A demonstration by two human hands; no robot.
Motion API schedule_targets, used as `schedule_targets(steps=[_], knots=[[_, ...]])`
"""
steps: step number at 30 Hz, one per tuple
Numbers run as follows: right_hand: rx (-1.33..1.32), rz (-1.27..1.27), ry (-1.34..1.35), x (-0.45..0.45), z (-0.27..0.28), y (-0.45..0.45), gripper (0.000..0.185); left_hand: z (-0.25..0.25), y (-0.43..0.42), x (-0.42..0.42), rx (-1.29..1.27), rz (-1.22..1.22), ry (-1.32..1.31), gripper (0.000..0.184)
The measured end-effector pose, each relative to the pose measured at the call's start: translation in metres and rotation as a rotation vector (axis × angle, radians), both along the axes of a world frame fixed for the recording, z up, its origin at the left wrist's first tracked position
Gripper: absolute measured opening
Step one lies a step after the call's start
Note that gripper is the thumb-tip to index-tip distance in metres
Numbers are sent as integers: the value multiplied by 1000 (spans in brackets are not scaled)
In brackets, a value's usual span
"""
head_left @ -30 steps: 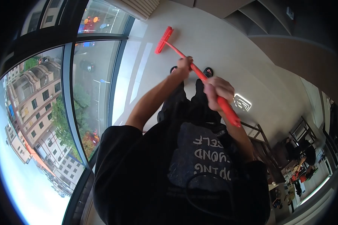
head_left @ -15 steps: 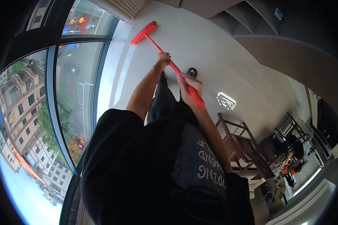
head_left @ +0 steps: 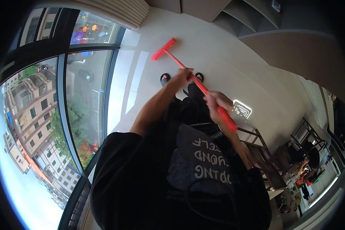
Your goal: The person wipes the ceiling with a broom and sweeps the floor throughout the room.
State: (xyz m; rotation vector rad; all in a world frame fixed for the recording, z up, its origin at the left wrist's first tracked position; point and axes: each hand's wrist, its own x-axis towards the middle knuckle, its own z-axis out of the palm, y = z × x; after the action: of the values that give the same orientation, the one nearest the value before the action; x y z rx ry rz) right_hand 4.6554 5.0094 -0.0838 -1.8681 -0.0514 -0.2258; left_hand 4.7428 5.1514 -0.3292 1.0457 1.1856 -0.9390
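aslant, red broom (head_left: 199,84), head (head_left: 163,49) beyond left grip (head_left: 185,75), butt (head_left: 230,124) past right grip (head_left: 220,101)

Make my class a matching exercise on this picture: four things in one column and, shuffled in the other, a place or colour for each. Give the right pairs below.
1. Broom head
2. Left hand
3. Right hand
4. Sandals

A. Round the broom handle, nearer its free end
B. Black, open-toed
C. Round the broom handle, nearer the bristled end
D. Red, farthest from the person's body

Pairs: 1-D, 2-C, 3-A, 4-B
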Motion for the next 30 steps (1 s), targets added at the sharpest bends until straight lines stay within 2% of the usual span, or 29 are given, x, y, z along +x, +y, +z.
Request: schedule_targets(steps=[2,4,6,7,8,10,12,15,16,18,20,22,23,24,26,27,30], knots=[[20,72,-221,32,-20,20,7,-18,32,26,70,-5,-136,14],[49,151,-108,54,-22,45,17,-39,65,50,193,-8,-259,18],[36,241,-58,69,-43,58,19,-1,81,67,245,-45,-255,18],[17,338,-9,70,-54,61,22,-5,87,67,254,-51,-244,18],[8,336,-8,66,-63,62,22,-15,89,67,260,-53,-237,18],[66,345,-88,61,-81,59,25,-73,85,54,330,-127,-329,20],[92,277,-110,50,-78,50,23,-78,63,37,424,-387,-388,14],[56,6,68,17,-52,8,20,-56,1,1,182,-175,-305,9],[26,-52,132,9,-41,-7,19,-103,-23,-18,117,-68,-247,9],[-11,-63,270,-3,-8,-30,22,-64,-65,-36,136,-89,-123,12],[11,-2,172,-16,-13,-48,22,-158,-79,-76,22,-655,-396,11],[43,66,76,-17,-28,-51,22,-65,-79,-57,105,-339,-205,11],[49,111,-133,-11,-37,-49,21,-9,-79,-45,161,-168,-129,12],[58,156,-338,-6,-43,-47,20,9,-72,-33,173,-153,-128,12],[96,221,-336,16,-28,-37,16,25,-52,-20,175,-316,-208,15],[107,257,-384,31,-21,-28,16,29,-42,-9,167,-191,-198,12],[138,278,-450,71,-19,4,19,24,-3,34,188,-140,-290,21]])
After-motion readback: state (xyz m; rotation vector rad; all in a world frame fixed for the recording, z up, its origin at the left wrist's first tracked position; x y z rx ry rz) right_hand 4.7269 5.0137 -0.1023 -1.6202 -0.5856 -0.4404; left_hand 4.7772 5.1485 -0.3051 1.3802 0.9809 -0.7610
